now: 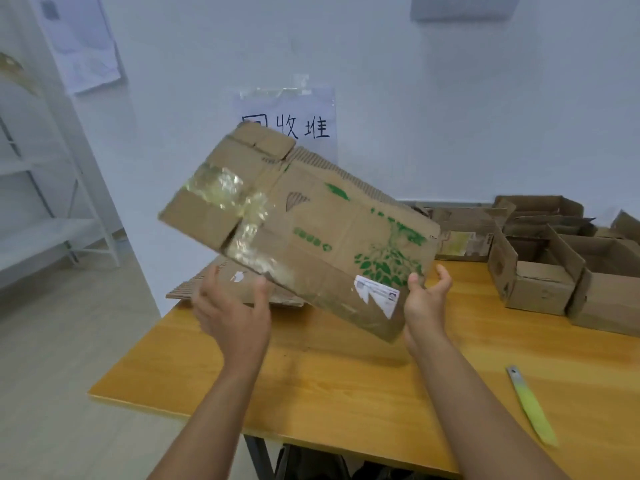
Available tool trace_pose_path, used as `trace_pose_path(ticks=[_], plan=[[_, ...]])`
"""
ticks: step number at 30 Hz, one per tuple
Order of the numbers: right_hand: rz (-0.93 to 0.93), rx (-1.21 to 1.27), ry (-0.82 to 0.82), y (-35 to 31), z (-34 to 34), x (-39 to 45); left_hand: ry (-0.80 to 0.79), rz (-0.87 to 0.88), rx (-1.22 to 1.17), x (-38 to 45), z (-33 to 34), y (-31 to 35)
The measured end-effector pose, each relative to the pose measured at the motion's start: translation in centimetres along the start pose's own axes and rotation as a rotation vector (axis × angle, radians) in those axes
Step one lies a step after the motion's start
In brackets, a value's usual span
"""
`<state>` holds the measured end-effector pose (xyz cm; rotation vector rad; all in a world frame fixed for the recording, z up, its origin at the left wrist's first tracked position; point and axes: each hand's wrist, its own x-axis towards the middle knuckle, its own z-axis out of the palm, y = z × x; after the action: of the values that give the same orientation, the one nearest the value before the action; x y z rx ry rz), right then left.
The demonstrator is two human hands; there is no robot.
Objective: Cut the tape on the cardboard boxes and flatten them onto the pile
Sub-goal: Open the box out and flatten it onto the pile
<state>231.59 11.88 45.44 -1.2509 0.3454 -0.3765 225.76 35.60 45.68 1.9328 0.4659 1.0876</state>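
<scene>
Two hands, left (232,306) and right (427,299), spread-fingered beside one flattened box (298,223); one knife (531,407) on table (346,375)

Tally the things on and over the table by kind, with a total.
Flattened boxes: 2, one in the air between the hands, one on the pile
Unflattened boxes: cluster at right, count unclear, at least 4
Knife: 1
Total: at least 7

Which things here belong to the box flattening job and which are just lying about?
Job: flattened box between left hand and right hand; flattened pile; unflattened boxes; utility knife.
Lying about: wall sign; metal shelf.
</scene>
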Motion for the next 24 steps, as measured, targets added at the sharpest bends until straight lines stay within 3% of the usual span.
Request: trace_pose_path(ticks=[3,5,7,11,14,20,24], plan=[[-0.017,0.089,-0.068,0.3,2.6,-2.6,-0.303,-0.304,-0.324,-3.7,0.8,0.7],[-0.061,0.057,-0.116,1.0,3.8,-4.4,-0.454,-0.293,-0.469,-5.2,1.2,1.3],[-0.161,-0.020,-0.157,1.8,4.5,-5.8,-0.466,-0.210,-0.533,-5.6,1.6,1.6],[-0.278,-0.019,-0.255,2.9,5.1,-7.0,-0.345,-0.118,-0.558,-4.8,1.3,1.2],[-0.211,0.016,-0.313,2.5,4.9,-5.8,-0.344,-0.060,-0.569,-2.7,-0.2,1.2],[-0.009,0.160,-0.294,-0.4,4.2,-0.2,-0.517,-0.034,-0.556,3.2,-4.0,-1.1],[0.135,-0.054,-0.555,-0.2,4.1,0.6,-0.606,-0.043,-0.353,6.5,-6.1,-3.7]])
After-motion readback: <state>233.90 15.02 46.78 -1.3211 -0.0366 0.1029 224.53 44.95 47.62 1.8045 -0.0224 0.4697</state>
